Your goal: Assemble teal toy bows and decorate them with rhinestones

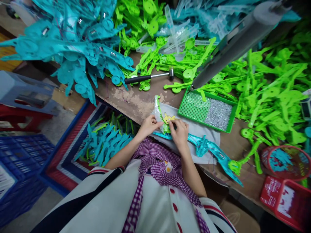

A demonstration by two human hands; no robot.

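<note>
Between my two hands, over a grey cloth (211,142) on the bench, is a slim curved part of clear and lime-green plastic (158,111). My left hand (148,125) pinches it from the left. My right hand (179,131) has its fingers closed at the part's right side; whatever is between its fingertips is too small to make out. A teal plastic piece (213,149) with a long pointed end lies under my right wrist and runs to the right. A yellow cartoon figure (169,118) shows on the cloth behind my fingers.
A green tray (181,111) of small metal pins sits behind the cloth. A grey cylindrical power tool (233,48) slants down above it. A hammer (157,75) lies near heaped teal parts (73,48) and green parts (274,90). A crate (65,142) of parts stands left, red baskets (272,191) right.
</note>
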